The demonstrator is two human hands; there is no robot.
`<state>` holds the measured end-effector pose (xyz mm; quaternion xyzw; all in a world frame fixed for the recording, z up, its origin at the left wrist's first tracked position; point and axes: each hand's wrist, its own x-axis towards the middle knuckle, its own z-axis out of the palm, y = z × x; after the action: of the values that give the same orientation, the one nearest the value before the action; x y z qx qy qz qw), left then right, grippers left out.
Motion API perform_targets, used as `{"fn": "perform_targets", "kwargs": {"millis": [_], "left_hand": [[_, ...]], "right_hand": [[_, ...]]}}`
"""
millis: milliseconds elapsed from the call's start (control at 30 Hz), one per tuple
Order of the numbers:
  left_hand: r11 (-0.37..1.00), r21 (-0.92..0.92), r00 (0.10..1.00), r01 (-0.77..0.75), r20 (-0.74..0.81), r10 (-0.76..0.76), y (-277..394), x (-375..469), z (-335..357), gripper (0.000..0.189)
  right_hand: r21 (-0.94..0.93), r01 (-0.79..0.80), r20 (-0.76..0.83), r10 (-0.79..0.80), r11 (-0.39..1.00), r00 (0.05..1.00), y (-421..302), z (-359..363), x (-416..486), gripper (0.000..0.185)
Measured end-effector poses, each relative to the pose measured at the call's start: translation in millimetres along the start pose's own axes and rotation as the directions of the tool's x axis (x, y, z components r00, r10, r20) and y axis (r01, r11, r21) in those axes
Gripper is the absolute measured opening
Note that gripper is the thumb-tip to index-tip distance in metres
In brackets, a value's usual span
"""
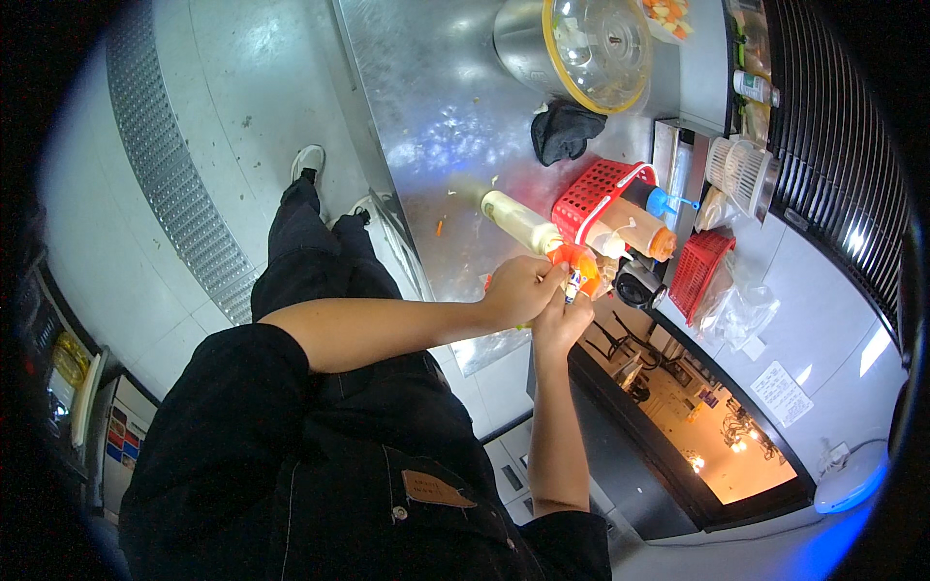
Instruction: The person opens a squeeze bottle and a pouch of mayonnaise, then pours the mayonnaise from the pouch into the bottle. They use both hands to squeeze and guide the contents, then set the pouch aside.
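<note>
My left hand (519, 290) and my right hand (565, 319) meet over the edge of the steel counter. Their fingers grip a small shiny orange item (585, 270) with a white and blue marking; its exact kind is unclear. Right beside it is the upper end of a clear squeeze bottle (517, 221) of pale sauce. A red perforated plastic basket (594, 194) stands close by, with several sauce bottles around its far side, one with an orange cap (662, 244) and one with a blue cap (658, 202). My fingers partly hide the orange item.
On the steel counter (429, 94) are a large steel pot (523, 43) with a yellow-rimmed clear lid, a crumpled black cloth (565, 132) and food scraps. Beyond stand a second red basket (699, 272) with plastic bags and a white slotted basket (735, 171). A dark-framed opening (639, 457) lies right.
</note>
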<state>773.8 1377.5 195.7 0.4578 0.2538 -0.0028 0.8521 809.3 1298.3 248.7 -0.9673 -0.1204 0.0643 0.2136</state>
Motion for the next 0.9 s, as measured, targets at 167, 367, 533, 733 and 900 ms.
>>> {"fn": "perform_targets", "kwargs": {"millis": [167, 367, 533, 733, 900], "left_hand": [[1.000, 0.014, 1.000, 0.000, -0.001, 0.000, -1.2, -0.2, -0.2, 0.045], [0.999, -0.018, 1.000, -0.026, -0.001, 0.026, -0.8, 1.1, -1.6, 0.044], [1.000, -0.006, 1.000, -0.026, -0.009, 0.026, 1.0, 2.3, -2.2, 0.043], [1.000, 0.003, 1.000, 0.011, 0.016, -0.011, 1.5, 4.4, -3.7, 0.042], [1.000, -0.026, 1.000, 0.017, 0.023, -0.016, 0.1, 5.5, -2.9, 0.043]], "right_hand": [[-0.007, 0.011, 0.016, -0.011, 1.000, 1.000, 3.1, -0.2, -0.6, 0.018], [0.011, 0.040, 0.007, -0.040, 0.999, 0.999, 0.8, 0.1, -0.3, 0.018], [0.012, 0.057, -0.016, -0.056, 0.998, 0.998, -1.5, 1.2, 0.7, 0.016], [0.003, 0.085, -0.048, -0.085, 0.996, 0.995, -3.3, 3.7, 2.8, 0.020], [0.023, 0.102, -0.023, -0.102, 0.994, 0.995, -6.1, 1.7, 3.5, 0.019]]}}
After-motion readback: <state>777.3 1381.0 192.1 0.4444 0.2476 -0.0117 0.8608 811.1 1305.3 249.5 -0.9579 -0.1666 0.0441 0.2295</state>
